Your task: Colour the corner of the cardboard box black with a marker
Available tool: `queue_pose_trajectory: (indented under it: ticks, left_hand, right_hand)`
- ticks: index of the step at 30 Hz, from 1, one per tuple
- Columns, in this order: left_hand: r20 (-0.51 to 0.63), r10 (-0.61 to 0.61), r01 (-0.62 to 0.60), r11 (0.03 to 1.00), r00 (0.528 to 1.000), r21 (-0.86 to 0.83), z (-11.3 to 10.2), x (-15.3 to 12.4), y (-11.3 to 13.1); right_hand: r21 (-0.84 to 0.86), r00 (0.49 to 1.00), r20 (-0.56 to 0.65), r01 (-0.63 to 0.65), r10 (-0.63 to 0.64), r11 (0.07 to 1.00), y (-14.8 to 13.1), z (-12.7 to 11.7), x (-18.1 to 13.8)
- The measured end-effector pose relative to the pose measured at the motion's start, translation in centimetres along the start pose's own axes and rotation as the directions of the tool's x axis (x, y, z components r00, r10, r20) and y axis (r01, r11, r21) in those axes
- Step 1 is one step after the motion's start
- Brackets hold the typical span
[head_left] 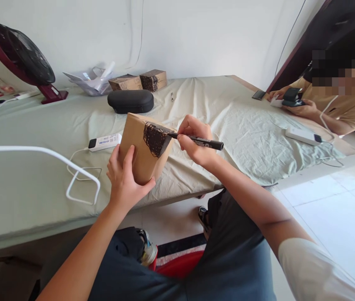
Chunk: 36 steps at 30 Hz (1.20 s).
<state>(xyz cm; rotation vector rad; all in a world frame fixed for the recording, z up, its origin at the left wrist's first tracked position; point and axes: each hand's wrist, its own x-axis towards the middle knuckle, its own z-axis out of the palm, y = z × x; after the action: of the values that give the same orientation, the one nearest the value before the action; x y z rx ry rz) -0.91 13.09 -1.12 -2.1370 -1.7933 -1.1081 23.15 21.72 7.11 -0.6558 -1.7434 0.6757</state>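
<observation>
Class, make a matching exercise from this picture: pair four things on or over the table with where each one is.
Things:
1 cardboard box
2 black marker
3 fan
4 black case

Places:
A far left of the table
B in the right hand
C behind the held box
D in the left hand

Pairs: 1-D, 2-B, 3-A, 4-C

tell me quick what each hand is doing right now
Left hand: closed on the small brown cardboard box, propping it up.
Right hand: closed on the black marker pen, tip on the box.
</observation>
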Motion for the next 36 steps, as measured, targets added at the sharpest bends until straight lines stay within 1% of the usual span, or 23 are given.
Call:
queue_pose_trajectory:
  ticks: [3, 6, 8, 10, 14, 16, 20, 25, 28, 32, 36]
  left_hand:
    - [0.01, 0.038, -0.037, 0.998, 0.999, -0.052, 0.0, -0.1, -0.4]
    - [0.027, 0.093, -0.09, 0.991, 0.995, -0.094, 0.0, -0.2, -0.9]
    - [0.04, 0.12, -0.115, 0.988, 0.992, -0.103, -0.1, -0.2, -1.2]
    - [0.049, 0.148, -0.143, 0.984, 0.988, -0.105, -0.1, -0.2, -1.4]
    - [0.052, 0.216, -0.209, 0.971, 0.975, -0.116, -0.3, -0.2, -1.8]
    - [0.048, 0.232, -0.224, 0.967, 0.972, -0.123, -0.4, -0.2, -1.9]
    - [0.036, 0.255, -0.249, 0.959, 0.966, -0.133, -0.4, -0.2, -2.3]
    - [0.043, 0.264, -0.258, 0.959, 0.964, -0.116, -0.4, -0.2, -2.7]
    - [0.047, 0.259, -0.253, 0.962, 0.965, -0.101, -0.3, -0.2, -2.9]
    - [0.046, 0.265, -0.258, 0.959, 0.963, -0.119, -0.4, -0.2, -3.2]
    - [0.061, 0.229, -0.22, 0.968, 0.972, -0.118, -0.4, -0.2, -3.6]
  right_hand:
    - [0.052, 0.998, 0.011, -0.068, 0.068, 0.996, 0.3, 0.0, 0.1]
    - [0.184, 0.992, 0.009, -0.122, 0.122, 0.975, 0.5, -0.2, 0.5]
    - [0.261, 0.99, 0.002, -0.134, 0.138, 0.956, 0.5, -0.4, 0.7]
    - [0.29, 0.987, 0.018, -0.158, 0.159, 0.944, 0.4, -0.6, 1.0]
    - [0.312, 0.976, 0.089, -0.215, 0.196, 0.926, 0.0, -0.8, 1.2]
    - [0.333, 0.976, 0.099, -0.218, 0.195, 0.917, -0.1, -0.7, 1.2]
    - [0.346, 0.978, 0.069, -0.21, 0.199, 0.915, -0.1, -0.6, 1.3]
    - [0.321, 0.962, 0.058, -0.272, 0.267, 0.907, 0.0, -0.8, 1.5]
    - [0.338, 0.961, 0.056, -0.272, 0.27, 0.901, 0.1, -0.9, 1.6]
    - [0.374, 0.953, 0.079, -0.299, 0.292, 0.878, 0.1, -0.8, 1.6]
    - [0.399, 0.94, 0.109, -0.338, 0.322, 0.852, 0.2, -0.7, 1.7]
